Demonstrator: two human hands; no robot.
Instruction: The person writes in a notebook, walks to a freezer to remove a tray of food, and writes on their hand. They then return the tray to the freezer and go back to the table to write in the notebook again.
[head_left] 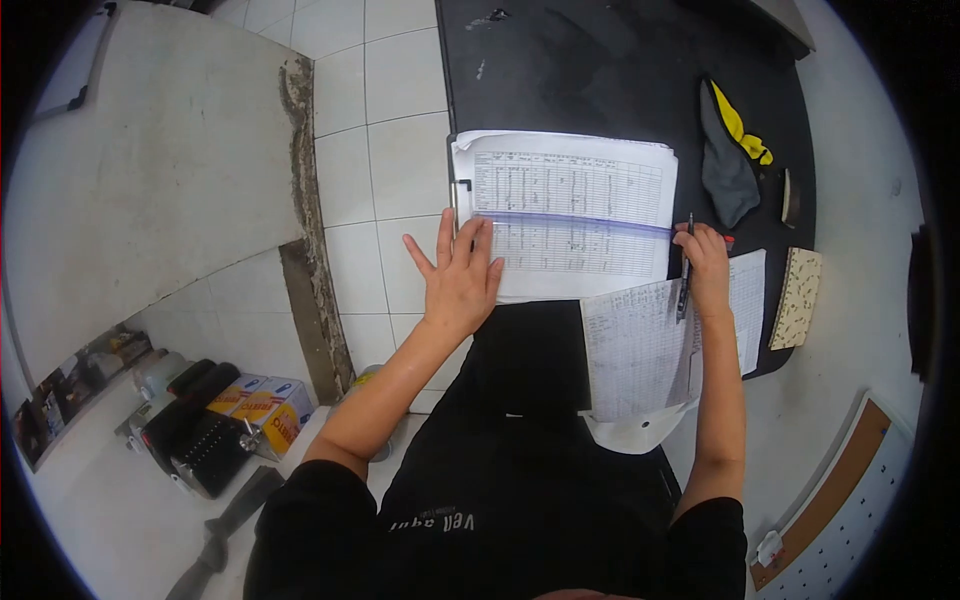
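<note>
Room: white-tiled floor [345, 170] on the left, pale walls, black table [600, 70] running away from the seated person.

Head view, the only one. A stack of printed sheets [570, 257] lies on the table by its left edge, close to the near edge, under a metal clip [461, 190] at the stack's left side. A translucent purple ruler [580, 222] crosses the top sheet from side to side, below one of the table's printed rows.

Left hand: fingers spread, closed on nothing; index and middle fingertips at the ruler's left end, thumb apart from them. Right hand [708, 268]: fingers drawn together around a dark pen [684, 292], fingertips beside the ruler's right end; contact there cannot be told. A small red item [729, 241] shows just beside that hand.

Loose written sheets [640, 345] lie partly under the right forearm and reach past the table's near edge. Grey-and-yellow cloth [728, 185] toward the right edge; patterned block [796, 298] at the near right corner.

Risks, as judged: uneven fingertip pressure could tilt the ruler, so that an entry is read on the wrong row. The pen, if it brushes the paper, could leave a stray mark. A sweep of the right forearm could drag the overhanging sheets off.
</note>
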